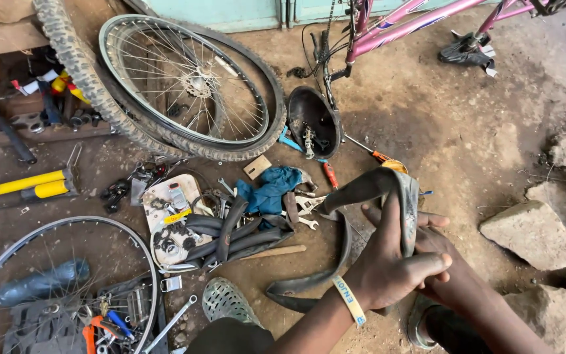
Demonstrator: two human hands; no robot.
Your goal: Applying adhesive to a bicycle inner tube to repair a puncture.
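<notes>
My left hand [388, 269], with a yellow and blue wristband, grips a black bicycle inner tube [368, 187] that loops up and over my fingers. Crossing beneath it, my right hand [437, 237] also holds the tube, its fingers showing past the rubber. The rest of the tube curves down to the dirt floor near my foot in a green sandal [227, 301].
A wheel with a tyre [191, 85] lies at the top, a bare rim [60, 282] at the lower left over scattered tools. A yellow pump [14, 187], blue cloth [270, 190], spanners, black bowl [312, 121], pink bicycle frame [414, 19] and rocks [532, 233] surround me.
</notes>
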